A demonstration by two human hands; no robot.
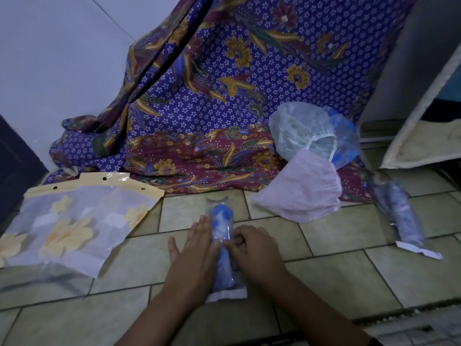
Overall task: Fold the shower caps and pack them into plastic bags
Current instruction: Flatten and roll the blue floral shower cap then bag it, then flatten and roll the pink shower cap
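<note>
- Two hands work one narrow plastic bag (221,245) lying on the tiled floor (336,270) straight in front of the person; a rolled blue shower cap (220,213) already sits inside it.
- Left hand (197,248) lies flat with the fingers stretched out, pressing the bag's left side; it clamps nothing.
- Right hand (252,243) has its fingers curled onto the bag's right edge, seemingly pinching the film, though the exact grip is hard to read.
- Judged from this, the step is flattening and closing the packed bag. To do it well, keep the flat palm holding the roll steady, push air toward the open end, and smooth the film without letting the cap unroll.
- White flap at the near end (227,294) looks unsealed; it likely needs folding over.
- Another packed bag (401,218) lies well apart on the right, holding a bluish roll.
- Loose caps wait behind: a pink cap (304,186), a green-patterned cap (301,128) and a blue one (345,138) partly hidden behind it.
- On the left a large flowered pouch (74,221) with a yellow header rests flat; its contents cannot be told.
</note>
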